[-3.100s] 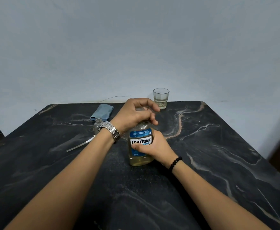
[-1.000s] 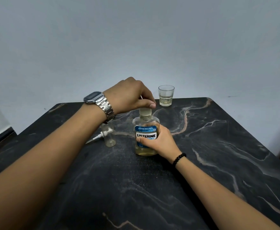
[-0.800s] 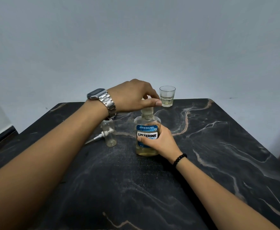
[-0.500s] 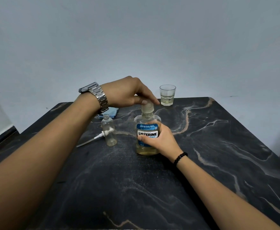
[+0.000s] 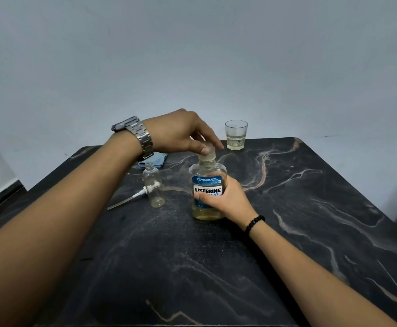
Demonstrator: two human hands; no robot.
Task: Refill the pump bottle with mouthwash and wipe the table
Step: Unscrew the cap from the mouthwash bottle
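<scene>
Two bare hands work on one clear plastic mouthwash bottle with a blue and white label (image 5: 207, 194), which stands upright near the middle of the black marble-patterned worktop (image 5: 310, 220) and holds pale yellow liquid in its lower part; the right hand (image 5: 225, 200) wraps the bottle's body from the right, fingers (image 5: 198, 197) curled round the label and clamped on it; the left hand (image 5: 181, 133), wearing a silver metal wristwatch (image 5: 137, 135), reaches over from the left and pinches the translucent screw cap (image 5: 207, 153) at the bottle's neck between thumb and fingertips; whether the cap is seated on the neck or just lifted off cannot be told; a black beaded bracelet (image 5: 254, 223) circles the right wrist. Just left of the mouthwash bottle, apart from it, stands a small clear empty pump bottle (image 5: 154, 185), upright and open at the neck; its white pump head with a long dip tube (image 5: 134, 197) lies on the worktop, the head against the small bottle's side; a folded light blue cloth (image 5: 156, 160) lies behind it, partly hidden by the left wrist; a short clear drinking glass (image 5: 236, 135) with a little pale liquid stands near the far edge, well apart from the hands.
</scene>
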